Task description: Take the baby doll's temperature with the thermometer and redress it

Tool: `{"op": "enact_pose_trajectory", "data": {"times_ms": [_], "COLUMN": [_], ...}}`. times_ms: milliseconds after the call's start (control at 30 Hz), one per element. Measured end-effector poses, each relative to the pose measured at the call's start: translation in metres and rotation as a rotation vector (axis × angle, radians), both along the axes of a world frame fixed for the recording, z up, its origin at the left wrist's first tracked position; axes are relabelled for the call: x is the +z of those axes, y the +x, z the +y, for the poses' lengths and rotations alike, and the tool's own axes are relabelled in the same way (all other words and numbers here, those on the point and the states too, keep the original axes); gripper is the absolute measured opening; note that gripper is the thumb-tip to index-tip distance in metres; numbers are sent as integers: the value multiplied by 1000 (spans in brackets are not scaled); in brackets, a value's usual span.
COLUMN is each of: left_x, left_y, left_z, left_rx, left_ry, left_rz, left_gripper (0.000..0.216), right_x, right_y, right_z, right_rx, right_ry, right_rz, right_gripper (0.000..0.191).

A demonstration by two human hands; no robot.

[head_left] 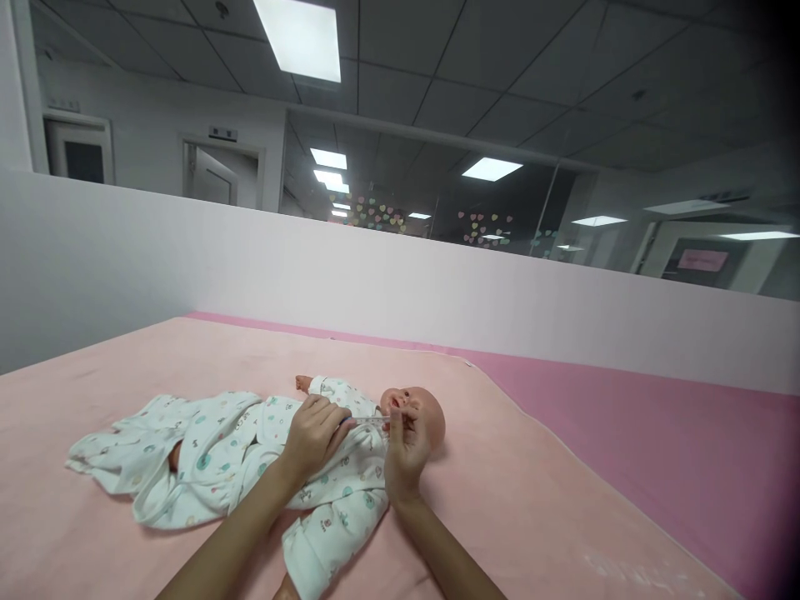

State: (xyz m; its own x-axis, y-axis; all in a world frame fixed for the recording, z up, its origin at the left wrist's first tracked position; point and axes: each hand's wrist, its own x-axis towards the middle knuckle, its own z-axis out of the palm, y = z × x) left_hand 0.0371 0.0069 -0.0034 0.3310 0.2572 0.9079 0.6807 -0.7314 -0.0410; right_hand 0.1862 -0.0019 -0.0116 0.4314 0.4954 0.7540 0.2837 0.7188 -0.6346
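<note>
A baby doll [431,417] in a white patterned sleepsuit [231,450] lies on its back on a pink blanket [537,500], head to the right. My left hand [316,437] rests over the doll's chest and pinches the end of a thin clear dropper or syringe [368,421] whose tip points at the doll's mouth. My right hand [406,450] cups the doll's chin and cheek, fingers curled against the face.
The pink blanket covers a darker pink mattress [656,425]. A white partition wall [375,283] runs behind it. Beyond are glass panels with heart stickers [375,212], doors and ceiling lights.
</note>
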Motion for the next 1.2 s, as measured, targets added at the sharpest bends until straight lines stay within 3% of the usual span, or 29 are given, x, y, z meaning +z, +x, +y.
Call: {"op": "enact_pose_trajectory", "data": {"times_ms": [200, 300, 400, 533, 633, 733, 833, 933, 1033, 1100, 1200], "left_x": [-5, -7, -7, -3, -1, -2, -4, -4, 0, 2, 4], "left_y": [-5, -4, -2, -2, -2, -1, 0, 1, 2, 4, 7], "left_z": [2, 3, 4, 10, 14, 14, 10, 6, 5, 4, 4], "left_rx": [-41, -94, -165, -223, -225, -243, -239, -187, -124, -104, -103], "left_ry": [105, 47, -96, -270, -319, -347, -335, -305, -336, -383, -443], "left_rz": [-165, -216, -355, -738, -890, -812, -617, -431, -281, -197, -106], "left_gripper": [14, 16, 21, 35, 37, 35, 31, 28, 27, 25, 23], "right_x": [-2, -4, -3, 21, 49, 62, 55, 44, 46, 53, 57], "right_y": [7, 6, 5, 18, 37, 52, 55, 50, 49, 54, 69], "right_z": [0, 2, 8, 11, 6, 1, 4, 9, 6, -6, -35], "right_rx": [-122, -137, -73, 224, 681, 1003, 1103, 1110, 1020, 867, 462], "right_ry": [166, 126, 8, -250, -333, -348, -418, -617, -763, -800, -795], "right_rz": [-448, -530, -441, 84, 361, 390, 336, 156, -116, -302, -531], "right_gripper": [11, 29, 44, 48, 51, 53, 54, 51, 46, 46, 48]}}
